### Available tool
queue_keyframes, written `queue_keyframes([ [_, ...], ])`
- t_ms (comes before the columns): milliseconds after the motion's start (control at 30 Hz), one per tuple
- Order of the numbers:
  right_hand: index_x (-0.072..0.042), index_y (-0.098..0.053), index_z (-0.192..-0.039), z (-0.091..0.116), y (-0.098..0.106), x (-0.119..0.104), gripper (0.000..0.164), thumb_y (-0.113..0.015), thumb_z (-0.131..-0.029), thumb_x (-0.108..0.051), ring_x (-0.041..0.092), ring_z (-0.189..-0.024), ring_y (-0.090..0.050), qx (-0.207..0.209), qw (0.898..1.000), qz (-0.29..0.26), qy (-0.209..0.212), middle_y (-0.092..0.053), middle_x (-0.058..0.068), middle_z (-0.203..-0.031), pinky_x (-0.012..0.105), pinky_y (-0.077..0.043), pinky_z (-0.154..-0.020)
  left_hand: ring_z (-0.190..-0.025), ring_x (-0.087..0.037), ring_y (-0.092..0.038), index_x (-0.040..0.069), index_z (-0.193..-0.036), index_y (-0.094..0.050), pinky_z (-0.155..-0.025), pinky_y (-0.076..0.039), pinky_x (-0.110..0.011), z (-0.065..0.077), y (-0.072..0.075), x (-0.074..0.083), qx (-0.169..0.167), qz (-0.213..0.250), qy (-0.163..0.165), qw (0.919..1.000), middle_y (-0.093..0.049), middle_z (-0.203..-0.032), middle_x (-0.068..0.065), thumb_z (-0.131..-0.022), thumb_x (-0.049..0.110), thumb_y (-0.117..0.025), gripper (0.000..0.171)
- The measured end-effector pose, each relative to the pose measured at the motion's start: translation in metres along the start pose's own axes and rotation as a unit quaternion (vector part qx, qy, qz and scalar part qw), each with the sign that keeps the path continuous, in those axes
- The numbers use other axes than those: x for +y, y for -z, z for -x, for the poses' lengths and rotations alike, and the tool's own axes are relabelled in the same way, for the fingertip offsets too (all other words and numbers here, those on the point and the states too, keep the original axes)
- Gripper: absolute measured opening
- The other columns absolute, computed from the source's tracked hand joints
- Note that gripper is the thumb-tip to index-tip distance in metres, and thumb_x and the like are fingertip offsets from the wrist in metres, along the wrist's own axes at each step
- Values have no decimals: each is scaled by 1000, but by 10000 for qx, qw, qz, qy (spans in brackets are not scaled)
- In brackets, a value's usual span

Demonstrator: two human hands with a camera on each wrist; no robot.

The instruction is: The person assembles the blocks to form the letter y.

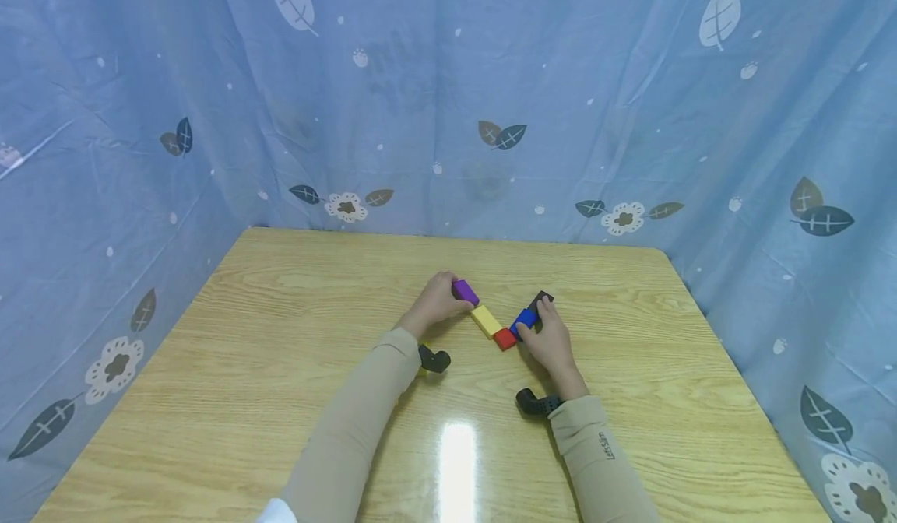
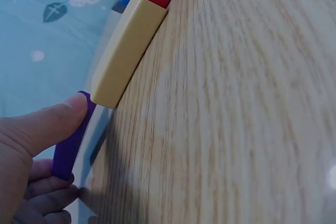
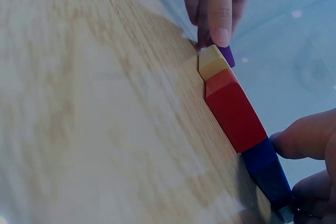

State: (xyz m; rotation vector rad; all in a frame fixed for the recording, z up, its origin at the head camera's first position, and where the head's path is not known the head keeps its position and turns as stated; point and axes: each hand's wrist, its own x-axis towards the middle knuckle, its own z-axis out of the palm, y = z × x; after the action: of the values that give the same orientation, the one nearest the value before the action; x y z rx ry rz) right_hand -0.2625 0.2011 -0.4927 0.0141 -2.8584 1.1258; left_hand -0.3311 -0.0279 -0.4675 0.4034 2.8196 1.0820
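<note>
Between the thumb and fingers of my left hand (image 1: 436, 299) is a purple block (image 1: 466, 293), pinched at its two ends. It meets or nearly meets the far end of a yellow block (image 1: 486, 321). A short red block (image 1: 504, 339) joins the yellow one at the near corner of a V-shaped row. From there a blue block (image 1: 523, 322) and a black block (image 1: 540, 300) run away to the right. My right hand (image 1: 549, 338) spans these two, thumb (image 3: 294, 139) at the blue block and fingers at the black one's far end, which they partly hide.
The blocks lie on a wood-grain table (image 1: 315, 297). Black wrist-camera mounts (image 1: 536, 403) stick out from both wrists just above the tabletop. Blue patterned curtains (image 1: 434, 103) hang along the table's back and sides.
</note>
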Motion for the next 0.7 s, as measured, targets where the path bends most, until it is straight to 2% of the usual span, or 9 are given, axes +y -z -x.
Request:
queue_keyframes([
  [700,10,-26,-144,1,2,-3,71,-58,-91,-23,39,-144,-14,27,10000,-62,-4,-18,23,-155,49,-17,-117,-112,-26,-53,-3,-133,-46,-94,-50,-33,2,-5,-2,-34,89,193,9998,-51,-129,-16,-83,34,-73,68],
])
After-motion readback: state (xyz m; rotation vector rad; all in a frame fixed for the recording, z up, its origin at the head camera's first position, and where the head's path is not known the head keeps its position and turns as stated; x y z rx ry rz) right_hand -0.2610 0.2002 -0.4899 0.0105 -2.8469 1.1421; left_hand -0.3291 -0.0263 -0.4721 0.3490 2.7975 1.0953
